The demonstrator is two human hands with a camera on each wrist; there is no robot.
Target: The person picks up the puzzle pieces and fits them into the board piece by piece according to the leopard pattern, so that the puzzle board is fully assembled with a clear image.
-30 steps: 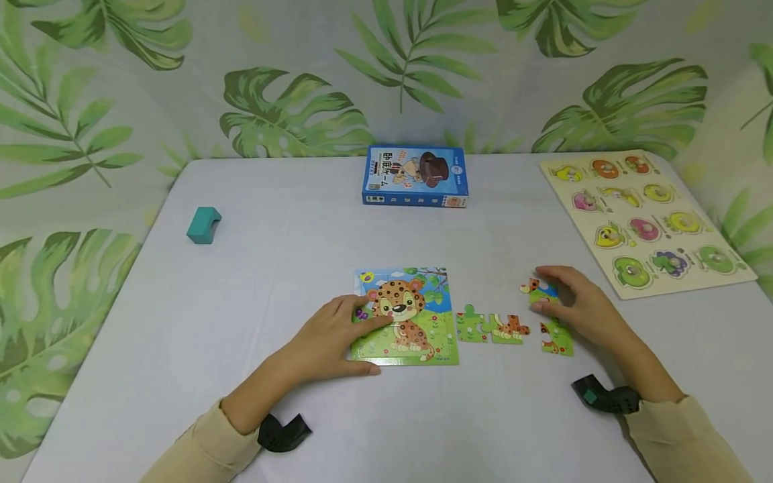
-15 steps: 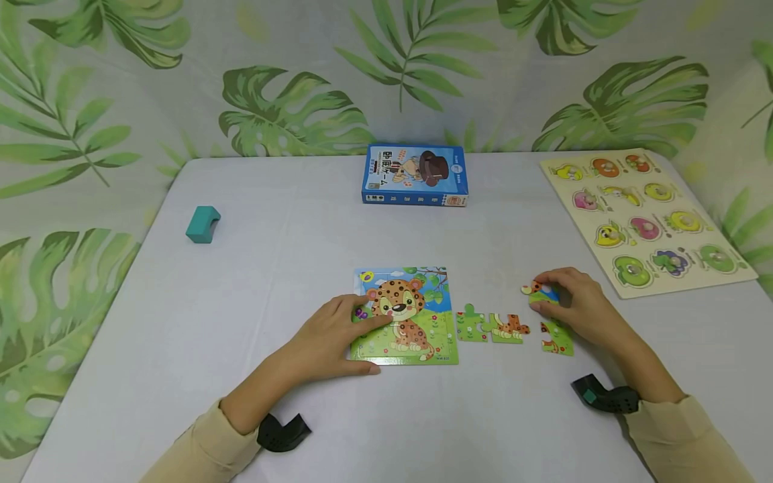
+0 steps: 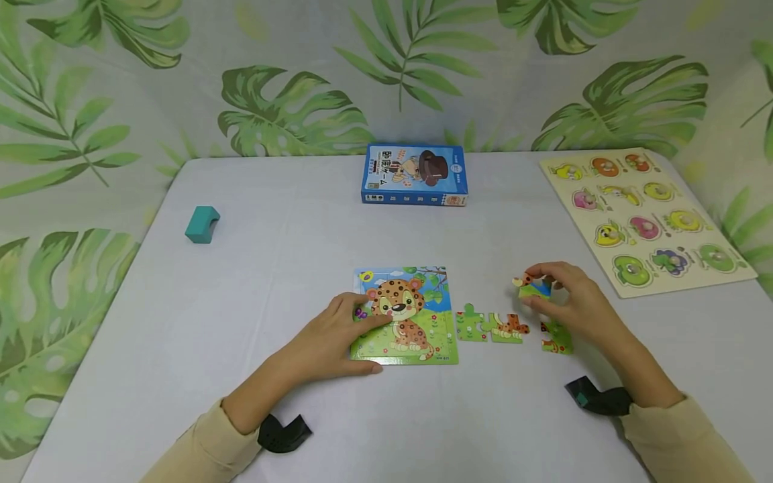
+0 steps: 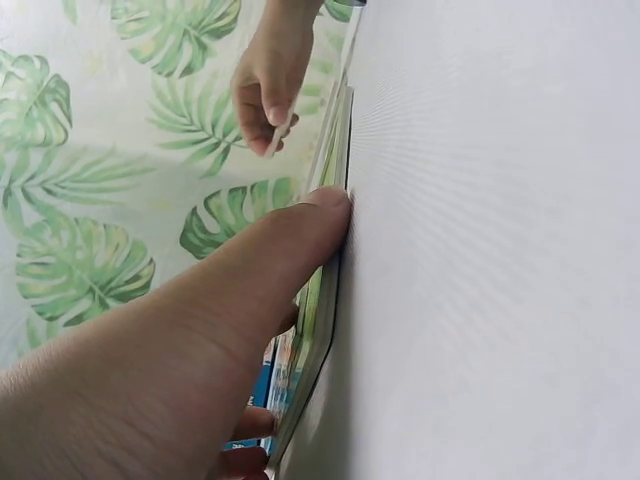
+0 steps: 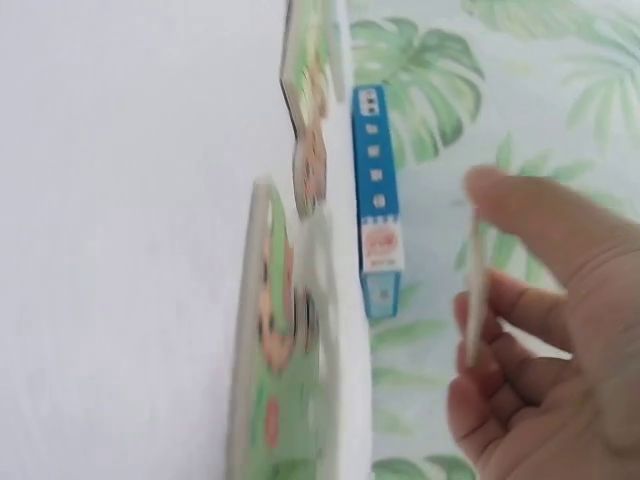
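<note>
In the head view my left hand point(image 3: 326, 339) rests on the left side of a square leopard jigsaw puzzle point(image 3: 445, 322), its index finger across the picture. The left wrist view has its straight thumb point(image 4: 290, 235) against the puzzle's edge. My right hand point(image 3: 582, 302) pinches a jigsaw piece point(image 3: 533, 288) of blue, green and spotted orange between thumb and fingers. The right wrist view has this piece point(image 5: 477, 290) edge-on, raised off the table. Below that hand lies a green jigsaw piece point(image 3: 557, 339), partly covered. Two linked pieces point(image 3: 506, 329) lie right of the puzzle.
A blue game box point(image 3: 415, 176) lies at the back middle of the white table. A fruit peg board point(image 3: 643, 221) lies at the right. A teal block point(image 3: 202, 225) is at the far left. Leafy cloth point(image 3: 290, 111) hangs behind the table.
My right hand has lifted the pinched jigsaw piece and moved it slightly left. The left hand stays on the puzzle with hardly any movement.
</note>
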